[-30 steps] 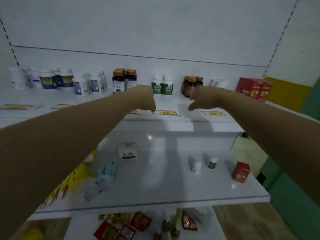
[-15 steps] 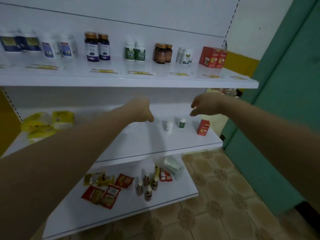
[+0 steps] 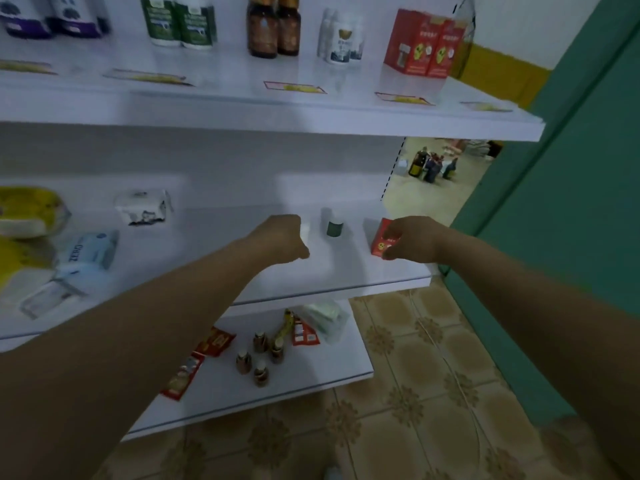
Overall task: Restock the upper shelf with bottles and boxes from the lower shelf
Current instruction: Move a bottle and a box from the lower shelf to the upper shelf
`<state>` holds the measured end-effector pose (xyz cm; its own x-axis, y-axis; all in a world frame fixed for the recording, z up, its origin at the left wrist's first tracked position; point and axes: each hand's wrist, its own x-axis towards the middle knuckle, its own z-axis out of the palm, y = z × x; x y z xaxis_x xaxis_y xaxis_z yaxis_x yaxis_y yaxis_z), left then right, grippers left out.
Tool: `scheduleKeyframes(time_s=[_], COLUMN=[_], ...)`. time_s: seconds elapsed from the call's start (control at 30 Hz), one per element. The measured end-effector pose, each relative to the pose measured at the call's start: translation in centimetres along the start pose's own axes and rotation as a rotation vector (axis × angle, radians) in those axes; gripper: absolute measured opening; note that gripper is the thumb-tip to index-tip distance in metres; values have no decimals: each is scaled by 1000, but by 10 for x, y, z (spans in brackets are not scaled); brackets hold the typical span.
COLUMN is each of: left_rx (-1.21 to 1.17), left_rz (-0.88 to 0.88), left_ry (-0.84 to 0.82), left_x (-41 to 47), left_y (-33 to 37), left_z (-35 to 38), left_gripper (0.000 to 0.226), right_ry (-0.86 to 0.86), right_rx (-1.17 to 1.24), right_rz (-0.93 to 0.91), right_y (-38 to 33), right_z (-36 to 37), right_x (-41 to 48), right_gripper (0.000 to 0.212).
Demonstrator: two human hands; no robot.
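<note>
On the lower shelf (image 3: 349, 277), my right hand (image 3: 414, 241) pinches a small red box (image 3: 380, 237) between thumb and fingers; the box still stands on the shelf. My left hand (image 3: 280, 237) curls round a white bottle (image 3: 305, 232), which it mostly hides. Between the two hands a green-labelled bottle (image 3: 334, 227) stands untouched. The upper shelf (image 3: 311, 114) carries two matching red boxes (image 3: 419, 43), white bottles (image 3: 341, 39), brown bottles (image 3: 273, 26) and green-labelled bottles (image 3: 180, 22).
Yellow packs (image 3: 27, 211), a white pack (image 3: 143, 209) and a blue tissue pack (image 3: 88, 251) lie at the left of the lower shelf. The bottom shelf (image 3: 311, 379) holds red sachets and small brown bottles. A green wall (image 3: 571, 237) stands close on the right.
Both hands dropped from the upper shelf's edge to the lower shelf. The left hand reached the white bottle, the right hand closed on the red box. The view came closer.
</note>
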<state>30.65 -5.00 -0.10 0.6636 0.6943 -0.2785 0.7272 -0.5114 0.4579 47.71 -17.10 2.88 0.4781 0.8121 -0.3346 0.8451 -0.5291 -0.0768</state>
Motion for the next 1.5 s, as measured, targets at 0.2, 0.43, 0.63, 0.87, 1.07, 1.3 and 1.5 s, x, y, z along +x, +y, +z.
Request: scheduleKeyframes(time_s=[0.2,0.43,0.63,0.87,1.07,1.3,1.5], left_rx=[-99,-28,19,10,30,-146,-398], left_rz=[-65,-52,-24,1,0,12,-29], left_ry=[-2,47,84,106,203,124,53], left_x=[97,192,265,310,314,285,227], left_y=[39,57,54,44,34,36,38], left_z=[37,70,93,121,135,143,162], left_gripper=[57,55,70,75,51,42,46], right_ry=[-70,-10,3,86,44,3,-74], right_rx=[-44,-26,129,82,185,196,239], right_rz=[-94,-40,-52,-139,-122,-118,-192], right_y=[74,124,138,149,156,155,152], right_z=[5,36,67,88,93,95,102], right_x=[78,179,243,257,267,261,232], right_gripper=[48,53,78,58,65,70,71])
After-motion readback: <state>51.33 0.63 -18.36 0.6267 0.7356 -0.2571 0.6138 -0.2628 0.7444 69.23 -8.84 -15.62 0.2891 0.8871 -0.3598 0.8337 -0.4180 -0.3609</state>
